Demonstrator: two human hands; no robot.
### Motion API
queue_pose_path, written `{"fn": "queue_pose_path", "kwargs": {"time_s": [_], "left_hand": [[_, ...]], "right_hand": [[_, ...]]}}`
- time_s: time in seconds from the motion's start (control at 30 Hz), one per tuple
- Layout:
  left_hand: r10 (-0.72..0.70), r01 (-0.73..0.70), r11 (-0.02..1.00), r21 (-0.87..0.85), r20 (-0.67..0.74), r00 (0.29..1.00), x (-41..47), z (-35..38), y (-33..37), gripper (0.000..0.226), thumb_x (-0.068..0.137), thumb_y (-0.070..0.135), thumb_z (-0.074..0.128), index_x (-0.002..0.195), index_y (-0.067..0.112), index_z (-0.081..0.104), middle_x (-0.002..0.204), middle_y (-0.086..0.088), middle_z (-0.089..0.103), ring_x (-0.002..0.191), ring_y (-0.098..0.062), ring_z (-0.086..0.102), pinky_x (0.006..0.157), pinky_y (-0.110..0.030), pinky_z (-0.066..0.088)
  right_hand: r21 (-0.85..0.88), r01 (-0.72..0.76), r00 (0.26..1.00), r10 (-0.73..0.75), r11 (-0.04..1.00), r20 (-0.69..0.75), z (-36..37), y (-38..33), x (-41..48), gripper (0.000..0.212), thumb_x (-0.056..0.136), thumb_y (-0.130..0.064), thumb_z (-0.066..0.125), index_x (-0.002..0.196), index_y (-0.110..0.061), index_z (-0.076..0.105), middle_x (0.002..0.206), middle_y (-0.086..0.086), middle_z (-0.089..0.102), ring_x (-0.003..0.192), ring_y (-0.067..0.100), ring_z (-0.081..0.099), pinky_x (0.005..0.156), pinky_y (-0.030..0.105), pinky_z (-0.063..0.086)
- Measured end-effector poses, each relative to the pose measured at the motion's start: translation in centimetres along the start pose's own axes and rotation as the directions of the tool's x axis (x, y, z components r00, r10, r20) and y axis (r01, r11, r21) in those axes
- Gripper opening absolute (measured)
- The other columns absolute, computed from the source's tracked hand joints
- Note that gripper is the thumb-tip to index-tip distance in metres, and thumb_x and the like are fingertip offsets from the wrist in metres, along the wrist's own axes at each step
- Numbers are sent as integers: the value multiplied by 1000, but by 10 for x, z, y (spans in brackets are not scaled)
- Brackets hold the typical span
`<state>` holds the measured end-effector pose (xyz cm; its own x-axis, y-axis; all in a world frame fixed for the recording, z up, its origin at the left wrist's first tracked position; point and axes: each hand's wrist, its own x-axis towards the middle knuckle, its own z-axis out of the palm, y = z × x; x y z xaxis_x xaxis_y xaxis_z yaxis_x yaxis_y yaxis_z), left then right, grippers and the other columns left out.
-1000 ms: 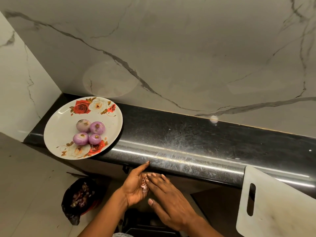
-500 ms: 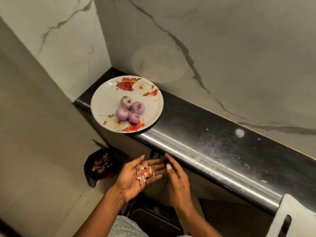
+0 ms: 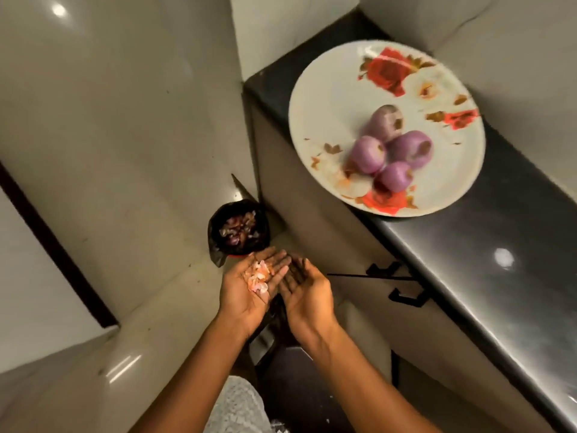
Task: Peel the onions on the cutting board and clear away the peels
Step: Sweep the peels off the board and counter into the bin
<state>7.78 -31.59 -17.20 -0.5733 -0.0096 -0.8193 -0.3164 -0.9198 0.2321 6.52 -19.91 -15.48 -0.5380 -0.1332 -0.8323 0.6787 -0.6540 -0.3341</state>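
Observation:
Several peeled purple onions [image 3: 390, 151] lie together on a white floral plate [image 3: 327, 89] at the end of the black counter. My left hand [image 3: 246, 292] is held palm up below the counter edge, carrying a small heap of pinkish onion peels [image 3: 259, 276] on its straight fingers. My right hand [image 3: 307, 292] is beside it, palm up and empty, fingers straight. Both hands hover just short of a small bin lined with a black bag [image 3: 239, 229] on the floor, which holds darker peels. The cutting board is out of view.
The black counter [image 3: 499, 276] runs along the right, with pale cabinet fronts and black handles [image 3: 406, 295] under it. Pale floor tiles spread to the left. A dark stool or object [image 3: 296, 370] sits below my arms.
My view has swung left and down toward the floor. Both hands have moved away from the counter edge toward the bin, the left still carrying the peels; the cutting board has left the view.

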Motion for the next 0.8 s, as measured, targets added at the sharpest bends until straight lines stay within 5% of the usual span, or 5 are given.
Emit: {"fn": "queue_pose_path", "kwargs": {"time_s": [0.13, 0.4, 0.53, 0.73, 0.8], "left_hand": [[55, -63, 994, -91, -87, 995, 72, -38, 18, 45, 107, 19, 41, 140, -8, 56, 136, -32, 64, 129, -42, 64, 114, -50, 47], [192, -245, 960, -136, -320, 928, 231, -94, 48, 45, 103, 13, 45, 143, -6, 57, 140, -25, 64, 129, -40, 64, 106, -47, 55], [206, -248, 965, -86, -338, 918, 285, -102, 55, 42, 108, 26, 46, 134, 0, 66, 131, -17, 71, 121, -33, 68, 113, -43, 50], [185, -208, 977, -53, -282, 941, 316, -104, 68, 63, 108, 53, 38, 134, 3, 66, 126, -19, 74, 121, -34, 69, 115, -44, 49], [204, -223, 973, -51, -254, 945, 314, -103, 74, 68, 106, 58, 39, 136, 3, 65, 127, -20, 73, 123, -36, 69, 116, -46, 48]], "right_hand": [[-60, -103, 995, 103, 993, -10, 17, 32, 80, 34, 112, -22, 42, 116, -8, 72, 107, 9, 79, 101, 18, 74, 87, 29, 58], [-96, -204, 977, 197, 974, -74, 27, 88, 253, 36, 108, -26, 51, 136, -6, 65, 126, 13, 70, 105, 21, 69, 88, 31, 57], [-198, -224, 973, 206, 954, -104, 34, 106, 315, 38, 110, -28, 49, 140, -9, 61, 118, 9, 69, 102, 20, 67, 78, 30, 55], [-195, -230, 971, 212, 953, -109, 37, 116, 359, 42, 111, -25, 45, 147, -7, 56, 144, 15, 61, 131, 27, 60, 114, 39, 48], [-205, -227, 972, 208, 952, -109, 41, 116, 357, 43, 112, -27, 44, 148, -7, 54, 148, 15, 58, 135, 27, 57, 113, 37, 47]]}}
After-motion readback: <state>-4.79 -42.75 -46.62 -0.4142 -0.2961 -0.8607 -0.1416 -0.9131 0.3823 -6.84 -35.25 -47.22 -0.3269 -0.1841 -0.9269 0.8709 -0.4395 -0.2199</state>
